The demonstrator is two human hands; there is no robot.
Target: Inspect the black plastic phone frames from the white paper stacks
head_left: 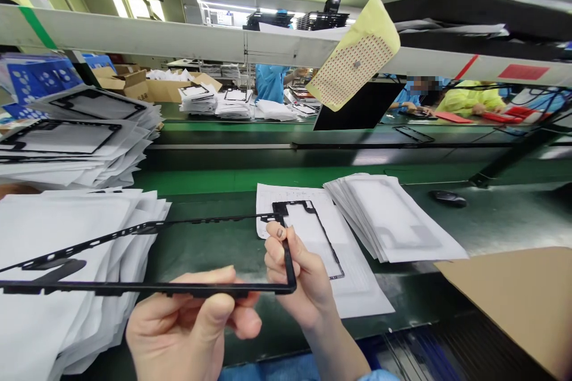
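Note:
A thin black rectangular frame (147,289) is held up in front of me, tilted, with slots along its far side. My left hand (187,321) pinches its near edge between thumb and fingers. At the frame's right end, my right hand (299,277) is closed around the short side near the corner. A small grey piece (279,232) shows at its fingertips; I cannot tell whether it is stuck to a finger or pinched. Behind the right hand, another black frame (328,238) lies on white sheets (361,294) on the green table.
Stacks of white sheets (107,250) with black frames between them rise at the left. A pile of white sleeves (393,220) lies to the right, near a black mouse (448,198) and brown cardboard (518,292). A yellow sticker sheet (357,53) hangs from the rail. Other people work beyond.

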